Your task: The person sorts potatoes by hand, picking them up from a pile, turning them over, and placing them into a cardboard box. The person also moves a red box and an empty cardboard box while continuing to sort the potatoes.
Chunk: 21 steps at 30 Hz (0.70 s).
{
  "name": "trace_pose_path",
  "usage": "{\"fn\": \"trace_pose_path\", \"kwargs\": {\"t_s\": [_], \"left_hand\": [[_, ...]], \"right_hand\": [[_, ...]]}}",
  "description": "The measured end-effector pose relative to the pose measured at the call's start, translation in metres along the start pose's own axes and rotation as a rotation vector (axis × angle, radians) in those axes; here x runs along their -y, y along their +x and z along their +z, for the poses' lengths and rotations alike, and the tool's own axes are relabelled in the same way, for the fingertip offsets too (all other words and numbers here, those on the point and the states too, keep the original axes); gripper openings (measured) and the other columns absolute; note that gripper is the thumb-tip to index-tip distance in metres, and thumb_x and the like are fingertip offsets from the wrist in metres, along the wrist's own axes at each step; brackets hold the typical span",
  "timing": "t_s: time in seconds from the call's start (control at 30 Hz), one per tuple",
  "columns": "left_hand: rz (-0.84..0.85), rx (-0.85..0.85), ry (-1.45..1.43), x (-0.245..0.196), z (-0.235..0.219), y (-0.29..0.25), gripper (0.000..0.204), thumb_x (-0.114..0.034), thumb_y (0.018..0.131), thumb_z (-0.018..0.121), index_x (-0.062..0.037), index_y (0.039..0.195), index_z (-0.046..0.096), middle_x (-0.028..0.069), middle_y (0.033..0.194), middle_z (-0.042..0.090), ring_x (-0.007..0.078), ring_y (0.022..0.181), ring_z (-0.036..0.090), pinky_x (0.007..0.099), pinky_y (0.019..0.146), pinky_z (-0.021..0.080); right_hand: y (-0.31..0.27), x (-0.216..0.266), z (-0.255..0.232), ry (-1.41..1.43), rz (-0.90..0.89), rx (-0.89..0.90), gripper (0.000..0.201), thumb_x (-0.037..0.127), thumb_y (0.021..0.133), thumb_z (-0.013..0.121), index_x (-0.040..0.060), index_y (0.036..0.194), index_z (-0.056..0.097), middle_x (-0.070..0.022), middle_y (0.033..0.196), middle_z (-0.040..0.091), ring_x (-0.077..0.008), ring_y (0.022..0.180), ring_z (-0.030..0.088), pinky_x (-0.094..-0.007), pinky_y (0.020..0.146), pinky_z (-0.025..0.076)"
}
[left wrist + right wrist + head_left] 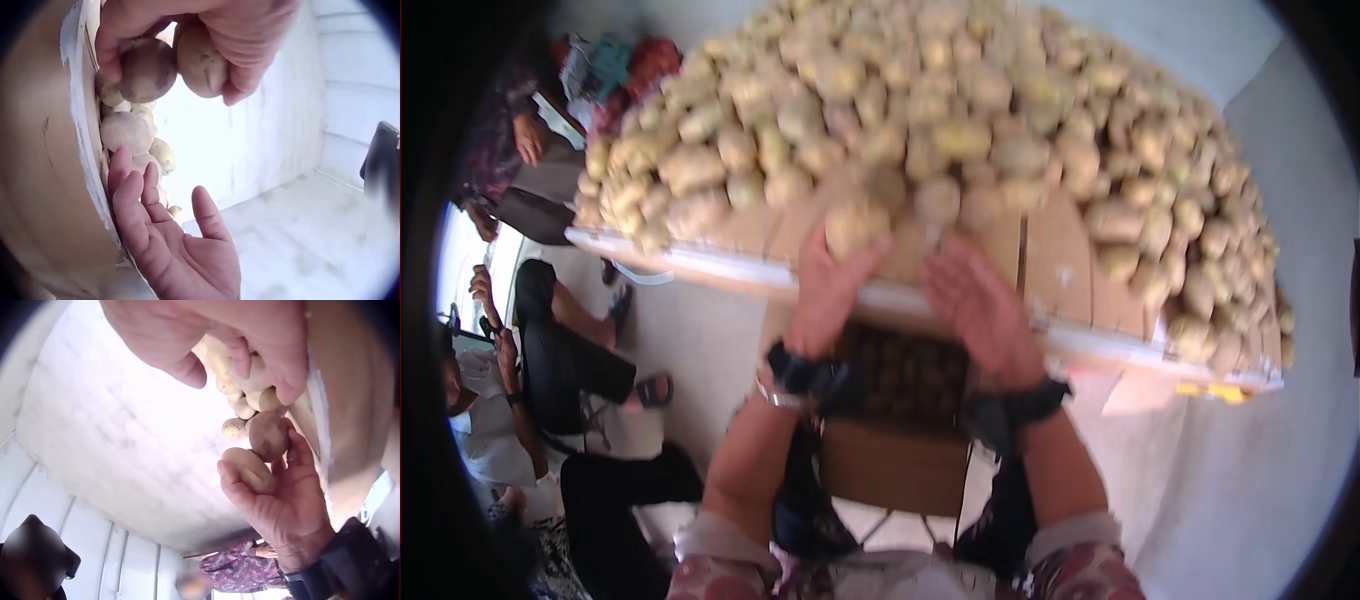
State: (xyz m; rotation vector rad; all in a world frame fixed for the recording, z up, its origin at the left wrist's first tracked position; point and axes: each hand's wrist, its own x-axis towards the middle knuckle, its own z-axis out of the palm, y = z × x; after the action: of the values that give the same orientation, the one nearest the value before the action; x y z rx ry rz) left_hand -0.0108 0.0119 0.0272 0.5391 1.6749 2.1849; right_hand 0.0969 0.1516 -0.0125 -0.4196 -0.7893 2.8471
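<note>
Two potatoes are gripped in my left hand (832, 295): a pale one (203, 62) by the thumb and a darker, brownish one (148, 70) beside it toward the fingers. Both are just above the front edge of a brown board surface (1060, 262). My right hand (980, 305) is a little to the right, palm turned up and fingers loosely spread, holding nothing. A single potato (938, 200) lies just beyond its fingertips, at the foot of a large heap of potatoes (880, 80).
Below the table edge (700, 262), between my forearms, is an open cardboard box (895, 465) with potatoes inside. Other people sit at the left, one showing a sandalled foot (654, 390). Red and teal bags (615, 70) lie behind the heap. A pale wall (1290, 190) stands at right.
</note>
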Motion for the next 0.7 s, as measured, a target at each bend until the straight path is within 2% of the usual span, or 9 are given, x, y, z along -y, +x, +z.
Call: {"fn": "trace_pose_path", "kwargs": {"t_s": [0.1, 0.17, 0.23, 0.3, 0.37, 0.5, 0.6, 0.67, 0.7], "left_hand": [[-0.031, 0.181, -0.169, 0.007, 0.005, -0.01, 0.03, -0.011, 0.079, 0.063, -0.0006, 0.105, 0.054, 0.0045, 0.095, 0.06, 0.0121, 0.086, 0.057, 0.0256, 0.071, 0.048], [-0.067, 0.208, -0.213, 0.012, 0.007, -0.014, 0.031, -0.01, 0.078, 0.064, -0.0004, 0.106, 0.053, 0.0052, 0.095, 0.06, 0.0123, 0.084, 0.058, 0.026, 0.068, 0.049], [-0.015, 0.343, -0.093, 0.011, 0.008, -0.018, 0.035, -0.009, 0.078, 0.065, -0.0003, 0.109, 0.052, 0.0058, 0.096, 0.06, 0.012, 0.085, 0.058, 0.0252, 0.07, 0.049], [0.008, 0.338, -0.114, 0.007, 0.011, -0.02, 0.04, -0.008, 0.077, 0.066, 0.0003, 0.113, 0.05, 0.0066, 0.098, 0.061, 0.0118, 0.087, 0.058, 0.0247, 0.072, 0.049], [-0.104, 0.468, -0.149, 0.006, 0.009, -0.021, 0.051, -0.015, 0.078, 0.063, 0.0018, 0.122, 0.045, 0.0077, 0.115, 0.054, 0.012, 0.102, 0.05, 0.026, 0.088, 0.041], [-0.072, 0.513, -0.068, 0.012, 0.004, -0.021, 0.052, -0.019, 0.079, 0.062, 0.0017, 0.123, 0.044, 0.012, 0.121, 0.051, 0.015, 0.106, 0.051, 0.027, 0.09, 0.041], [-0.042, 0.576, -0.201, 0.009, 0.0, -0.018, 0.05, -0.02, 0.083, 0.058, 0.0013, 0.126, 0.041, 0.0154, 0.123, 0.049, 0.0189, 0.109, 0.051, 0.0295, 0.092, 0.041], [-0.113, 0.344, -0.436, 0.007, 0.002, -0.015, 0.046, -0.021, 0.086, 0.053, 0.0009, 0.125, 0.041, 0.0171, 0.122, 0.049, 0.0225, 0.109, 0.052, 0.0311, 0.09, 0.044], [-0.106, 0.363, -0.452, 0.006, -0.001, -0.014, 0.046, -0.021, 0.086, 0.053, 0.0009, 0.125, 0.041, 0.0171, 0.122, 0.049, 0.0225, 0.109, 0.052, 0.0311, 0.09, 0.044]], "right_hand": [[-0.003, 0.003, 0.005, -0.068, 0.037, 0.06, 0.039, 0.029, 0.092, 0.044, 0.0021, 0.12, 0.042, -0.0152, 0.116, 0.05, -0.0276, 0.108, 0.051, -0.038, 0.093, 0.04], [-0.003, 0.007, 0.006, -0.064, 0.068, 0.066, 0.039, 0.03, 0.092, 0.044, 0.0023, 0.119, 0.042, -0.0148, 0.115, 0.051, -0.0278, 0.106, 0.051, -0.0383, 0.091, 0.041], [-0.004, 0.011, 0.005, -0.11, 0.057, 0.146, 0.039, 0.031, 0.091, 0.043, 0.0033, 0.119, 0.042, -0.0134, 0.113, 0.053, -0.0279, 0.105, 0.052, -0.0377, 0.089, 0.042], [-0.006, 0.011, 0.006, -0.129, 0.076, 0.135, 0.038, 0.031, 0.092, 0.042, 0.004, 0.119, 0.043, -0.0125, 0.113, 0.055, -0.0268, 0.106, 0.051, -0.037, 0.09, 0.042], [-0.007, 0.01, 0.011, -0.218, 0.046, 0.154, 0.037, 0.031, 0.092, 0.041, 0.004, 0.117, 0.044, -0.0121, 0.113, 0.054, -0.0245, 0.106, 0.051, -0.0367, 0.091, 0.042], [-0.01, 0.009, 0.017, -0.216, 0.017, 0.118, 0.038, 0.032, 0.092, 0.041, 0.0034, 0.117, 0.045, -0.0101, 0.111, 0.055, -0.0224, 0.107, 0.051, -0.0386, 0.09, 0.042], [-0.011, 0.009, 0.019, -0.049, 0.055, 0.079, 0.034, 0.033, 0.092, 0.042, 0.0052, 0.11, 0.049, -0.0089, 0.105, 0.057, -0.021, 0.103, 0.053, -0.0405, 0.086, 0.045], [-0.01, 0.009, 0.011, 0.197, 0.109, 0.067, 0.028, 0.032, 0.09, 0.045, 0.0069, 0.099, 0.054, -0.0085, 0.097, 0.058, -0.0216, 0.095, 0.055, -0.0416, 0.08, 0.047], [-0.01, 0.011, 0.009, 0.181, 0.089, 0.062, 0.028, 0.032, 0.09, 0.045, 0.0069, 0.099, 0.054, -0.0085, 0.097, 0.058, -0.0216, 0.095, 0.055, -0.0416, 0.08, 0.047]]}}
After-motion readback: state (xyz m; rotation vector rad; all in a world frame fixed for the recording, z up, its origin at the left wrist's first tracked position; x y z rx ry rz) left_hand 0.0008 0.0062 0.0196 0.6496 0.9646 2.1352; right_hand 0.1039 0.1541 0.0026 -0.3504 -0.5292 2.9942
